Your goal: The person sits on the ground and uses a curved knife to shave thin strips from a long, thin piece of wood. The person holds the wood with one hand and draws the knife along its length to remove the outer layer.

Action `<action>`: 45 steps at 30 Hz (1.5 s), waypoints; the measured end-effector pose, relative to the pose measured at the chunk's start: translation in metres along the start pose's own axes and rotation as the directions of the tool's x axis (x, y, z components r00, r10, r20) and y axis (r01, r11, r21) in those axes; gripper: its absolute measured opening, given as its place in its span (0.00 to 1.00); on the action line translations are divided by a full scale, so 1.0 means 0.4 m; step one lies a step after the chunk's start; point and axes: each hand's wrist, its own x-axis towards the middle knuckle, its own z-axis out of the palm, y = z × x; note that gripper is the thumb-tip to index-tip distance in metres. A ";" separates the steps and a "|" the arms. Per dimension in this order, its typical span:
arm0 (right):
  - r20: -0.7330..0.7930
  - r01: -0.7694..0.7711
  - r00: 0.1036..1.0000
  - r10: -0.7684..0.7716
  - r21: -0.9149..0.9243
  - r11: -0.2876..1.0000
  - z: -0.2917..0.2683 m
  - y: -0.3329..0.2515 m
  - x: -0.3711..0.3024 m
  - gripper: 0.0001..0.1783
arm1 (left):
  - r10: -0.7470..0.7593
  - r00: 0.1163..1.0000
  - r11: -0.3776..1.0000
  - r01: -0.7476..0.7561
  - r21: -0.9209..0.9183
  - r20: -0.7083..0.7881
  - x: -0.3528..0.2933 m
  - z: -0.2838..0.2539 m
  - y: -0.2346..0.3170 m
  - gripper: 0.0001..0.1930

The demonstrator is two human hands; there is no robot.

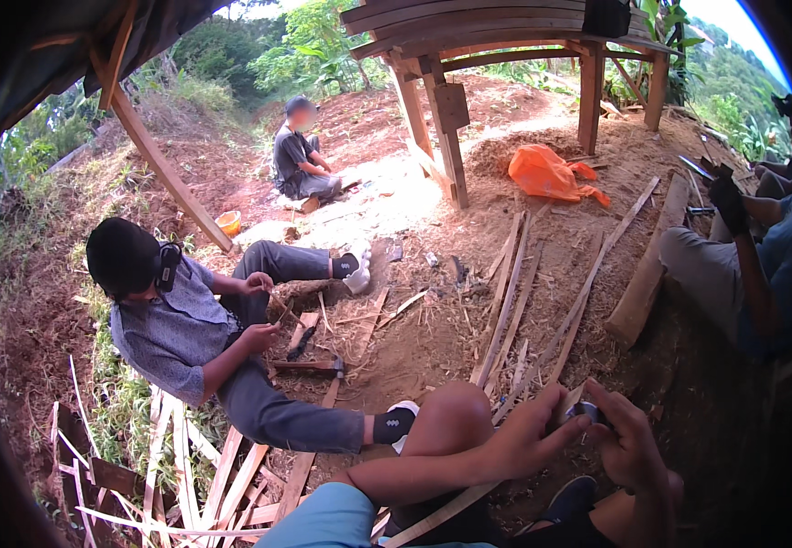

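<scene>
My left hand [534, 440] is closed around a pale wooden strip [575, 396], whose pointed end shows between my hands. Right beside it, my right hand [631, 440] has its fingers curled round a small silver metal piece [587, 413] that touches the wood. My fingers cover most of that piece, so its full shape is hidden. Under my left forearm lies a length of pale wood [446, 516]; whether it joins the strip in my hands cannot be made out. Both hands are above the ground, to the right of my bent knee [451, 416].
A seated person [163, 315] works a thin strip at left, a hammer [309, 365] beside them. Another person [300, 151] sits farther back. At right, a person [734, 247] holds a blade near a log [651, 274]. Long strips [587, 288] and an orange bag [546, 171] lie ahead.
</scene>
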 end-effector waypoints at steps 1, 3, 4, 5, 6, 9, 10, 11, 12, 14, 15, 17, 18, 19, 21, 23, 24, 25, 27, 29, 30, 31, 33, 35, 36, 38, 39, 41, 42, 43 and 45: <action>-0.012 0.002 1.000 -0.002 0.003 1.000 0.004 0.004 -0.002 0.29 | 0.006 1.000 1.000 -0.006 0.004 -0.002 0.000 0.001 -0.004 0.15; -0.037 0.007 0.999 -0.007 0.008 1.000 0.009 0.009 -0.005 0.29 | 0.018 1.000 1.000 -0.018 0.013 -0.006 0.000 0.003 -0.015 0.15; -0.038 -0.021 0.999 0.022 0.030 0.999 0.009 0.005 -0.005 0.29 | 0.016 1.000 1.000 -0.016 -0.005 -0.001 0.000 0.004 -0.014 0.15; -0.039 -0.048 0.998 0.050 0.051 0.998 0.007 -0.001 -0.005 0.29 | 0.014 1.000 1.000 -0.014 -0.023 0.005 -0.001 0.006 -0.010 0.15; -0.039 -0.075 0.996 0.078 0.073 0.994 0.004 -0.005 -0.006 0.29 | 0.012 1.000 0.999 -0.012 -0.041 0.010 0.000 0.007 -0.009 0.16; 0.026 -0.015 1.000 0.015 0.001 1.000 -0.011 -0.013 0.003 0.29 | 0.033 0.999 0.999 -0.033 -0.005 0.003 -0.001 0.010 -0.037 0.16; 0.021 0.003 1.000 -0.003 -0.011 1.000 -0.015 -0.011 0.002 0.29 | 0.057 0.998 0.998 -0.057 -0.011 0.002 0.001 0.013 -0.041 0.16; 0.019 0.022 1.000 -0.021 -0.023 1.000 -0.016 -0.007 0.002 0.29 | 0.080 0.997 0.997 -0.080 -0.017 -0.001 0.003 0.015 -0.043 0.16; 0.018 0.041 0.999 -0.041 -0.033 0.999 -0.016 -0.006 0.001 0.29 | 0.102 0.995 0.994 -0.103 -0.023 -0.007 0.003 0.017 -0.045 0.16; -0.004 -0.014 1.000 0.014 -0.065 0.998 -0.019 -0.017 -0.001 0.28 | 0.075 0.997 0.997 -0.075 -0.031 -0.003 0.004 0.020 -0.047 0.17; -0.014 -0.041 0.999 0.040 -0.081 0.996 -0.018 -0.022 -0.003 0.28 | 0.060 0.998 0.998 -0.060 -0.035 -0.002 0.004 0.021 -0.047 0.17; -0.032 -0.109 0.994 0.107 -0.058 0.992 -0.009 -0.002 -0.020 0.28 | 0.018 1.000 1.000 -0.017 -0.016 0.013 0.004 0.010 -0.025 0.18; -0.042 -0.144 0.989 0.142 -0.047 0.989 -0.005 0.004 -0.022 0.27 | -0.004 1.000 1.000 0.004 -0.007 0.022 0.003 0.006 -0.015 0.18; -0.035 -0.145 0.989 0.143 -0.052 0.988 0.001 0.003 -0.019 0.27 | 0.032 0.999 0.999 -0.032 -0.008 -0.013 0.000 0.007 -0.013 0.18; -0.032 -0.151 0.988 0.149 -0.064 0.986 0.009 -0.004 -0.015 0.27 | 0.107 0.992 0.994 -0.107 -0.002 -0.073 -0.005 0.003 -0.011 0.19; -0.049 -0.080 0.996 0.076 -0.083 0.993 0.015 -0.018 -0.005 0.25 | 0.081 0.995 0.997 -0.081 0.002 -0.065 -0.002 -0.003 -0.005 0.18; -0.065 -0.048 0.997 0.042 -0.093 0.994 0.018 -0.027 0.002 0.25 | 0.070 0.996 0.998 -0.069 0.007 -0.052 -0.003 -0.008 -0.001 0.18; -0.028 -0.028 0.999 0.026 -0.098 0.995 0.012 -0.034 0.008 0.24 | 0.048 0.997 0.999 -0.048 0.010 -0.066 -0.003 -0.008 -0.002 0.18; -0.001 -0.023 1.000 0.023 -0.123 0.992 0.000 -0.033 0.011 0.22 | 0.019 0.999 1.000 -0.018 0.014 -0.038 -0.001 -0.011 -0.009 0.17; -0.033 -0.036 0.999 0.033 -0.094 0.995 0.001 -0.020 0.006 0.20 | -0.032 0.999 0.999 0.033 0.028 -0.010 -0.001 -0.016 0.016 0.15; -0.025 -0.009 1.000 0.007 -0.096 0.995 -0.003 -0.015 0.007 0.20 | -0.045 0.999 0.998 0.046 0.032 -0.028 -0.003 -0.018 0.004 0.16; -0.008 -0.019 1.000 0.018 -0.083 0.996 -0.011 -0.017 0.006 0.21 | -0.058 0.997 0.998 0.059 0.028 -0.041 -0.005 -0.011 -0.014 0.17; 0.010 -0.034 0.999 0.035 -0.054 0.998 -0.016 -0.012 -0.008 0.22 | -0.128 0.991 0.991 0.126 -0.049 -0.047 -0.008 0.000 -0.004 0.14; 0.020 -0.012 1.000 0.013 -0.035 0.999 -0.021 -0.012 -0.014 0.22 | -0.117 0.992 0.986 0.111 -0.128 -0.042 -0.010 0.007 -0.025 0.12; 0.041 0.016 0.999 -0.015 -0.018 1.000 -0.019 -0.012 -0.012 0.22 | -0.124 0.991 0.977 0.113 -0.180 -0.049 -0.009 0.013 -0.020 0.12; 0.024 -0.006 1.000 0.006 -0.031 0.999 -0.011 0.002 -0.023 0.22 | -0.165 0.984 0.951 0.140 -0.275 -0.069 -0.014 0.021 -0.008 0.12; 0.023 -0.010 1.000 0.011 -0.030 1.000 -0.013 0.005 -0.030 0.22 | -0.157 0.987 0.950 0.139 -0.279 -0.042 -0.009 0.027 -0.011 0.13; 0.020 -0.015 1.000 0.016 -0.019 1.000 -0.016 0.002 -0.031 0.21 | -0.147 0.989 0.953 0.132 -0.274 -0.033 -0.011 0.020 -0.018 0.14; 0.021 -0.010 1.000 0.010 -0.021 1.000 -0.019 0.005 -0.031 0.21 | -0.126 0.991 0.968 0.111 -0.224 -0.052 -0.008 0.020 -0.033 0.14; 0.026 -0.010 1.000 0.010 -0.024 1.000 -0.021 0.008 -0.032 0.22 | -0.124 0.991 0.970 0.109 -0.219 -0.057 -0.007 0.022 -0.033 0.14; 0.029 -0.004 1.000 0.004 -0.013 1.000 -0.019 0.010 -0.031 0.22 | -0.120 0.990 0.972 0.102 -0.212 -0.074 -0.006 0.026 -0.026 0.14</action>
